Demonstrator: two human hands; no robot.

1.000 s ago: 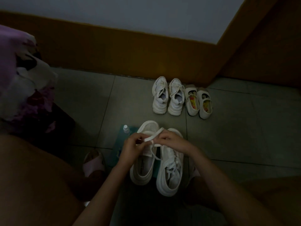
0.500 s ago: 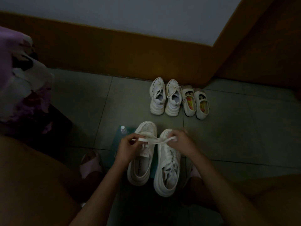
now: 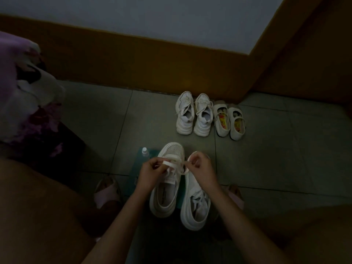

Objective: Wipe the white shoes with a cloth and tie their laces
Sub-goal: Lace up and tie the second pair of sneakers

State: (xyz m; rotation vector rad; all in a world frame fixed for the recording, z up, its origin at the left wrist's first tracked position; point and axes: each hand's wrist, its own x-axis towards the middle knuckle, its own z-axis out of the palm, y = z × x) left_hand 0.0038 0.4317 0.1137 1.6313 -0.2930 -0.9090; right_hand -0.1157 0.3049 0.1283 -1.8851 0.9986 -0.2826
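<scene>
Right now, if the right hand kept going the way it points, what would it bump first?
Probably the left hand: the right hand, pinching the white lace, points toward it over the sneaker. Depth is hard to judge.

Near-left white low sneaker (image 3: 164, 195) with perforated mesh cloth toe and smooth matt sole, flat white woven cloth lace (image 3: 172, 163), small clear plastic bottle (image 3: 145, 151), matt teal cloth-like sheet (image 3: 136, 168), smooth, faintly glossy grey floor tiles (image 3: 285, 149), far white chunky sneakers (image 3: 202, 119) with ribbed soles, matt brown skirting board (image 3: 133, 60)
</scene>
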